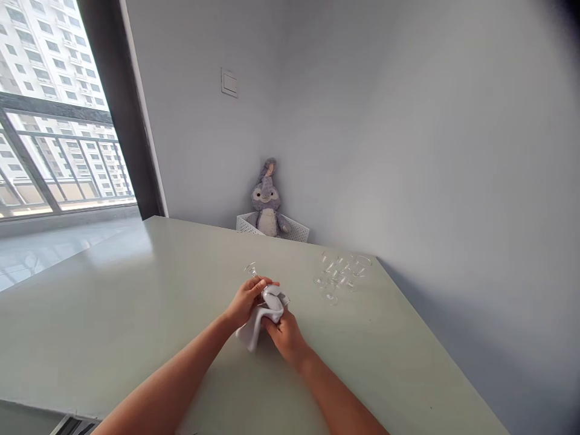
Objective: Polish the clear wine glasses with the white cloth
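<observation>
As L hand (247, 301) grips glass (253, 273) w/ foot (250, 266) jutting fwd of it, R hand (286, 336) holds wht cloth (254, 324).

Daylight from the balcony window (54, 109) at ten o'clock glares on the tabletop (120, 251) towards nine; vignetting darkens two.

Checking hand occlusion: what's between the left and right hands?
Head view: a white cloth lies between the left hand and right hand, bunched against a clear stemmed glass whose foot pokes out past the left hand.
</observation>
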`<action>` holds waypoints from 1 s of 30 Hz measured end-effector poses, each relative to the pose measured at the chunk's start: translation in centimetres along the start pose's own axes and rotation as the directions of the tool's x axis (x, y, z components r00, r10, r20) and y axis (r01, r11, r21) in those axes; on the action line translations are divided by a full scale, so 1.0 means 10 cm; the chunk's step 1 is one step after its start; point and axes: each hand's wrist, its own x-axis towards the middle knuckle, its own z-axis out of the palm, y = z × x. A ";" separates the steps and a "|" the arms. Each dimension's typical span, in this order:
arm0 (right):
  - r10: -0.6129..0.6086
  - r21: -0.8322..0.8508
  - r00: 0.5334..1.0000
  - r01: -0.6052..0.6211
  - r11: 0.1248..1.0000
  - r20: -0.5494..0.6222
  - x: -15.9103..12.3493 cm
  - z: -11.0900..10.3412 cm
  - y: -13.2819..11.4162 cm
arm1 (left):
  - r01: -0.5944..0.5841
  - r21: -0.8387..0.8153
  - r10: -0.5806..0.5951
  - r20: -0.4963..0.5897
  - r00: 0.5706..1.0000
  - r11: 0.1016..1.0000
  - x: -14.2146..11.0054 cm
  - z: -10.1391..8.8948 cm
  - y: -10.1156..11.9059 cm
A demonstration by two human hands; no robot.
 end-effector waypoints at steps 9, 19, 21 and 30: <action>-0.286 -0.592 0.954 0.283 0.755 0.092 0.15 -0.33 0.10 | 0.075 -0.130 -0.076 -0.005 0.997 0.989 0.09 -0.08 -0.07; -0.497 -0.701 0.867 0.335 0.630 -0.032 0.12 -0.40 -0.06 | -0.080 -0.149 0.007 -0.439 0.898 0.986 0.21 -0.40 0.00; -0.506 -0.744 0.848 0.437 0.505 0.155 0.09 -0.29 -0.12 | -0.090 -0.098 0.038 -0.441 0.896 0.991 0.19 -0.35 -0.05; -0.472 -0.795 0.870 0.386 0.468 0.144 0.10 -0.14 -0.12 | -0.095 0.223 0.132 -0.154 0.979 0.970 0.01 0.10 -0.26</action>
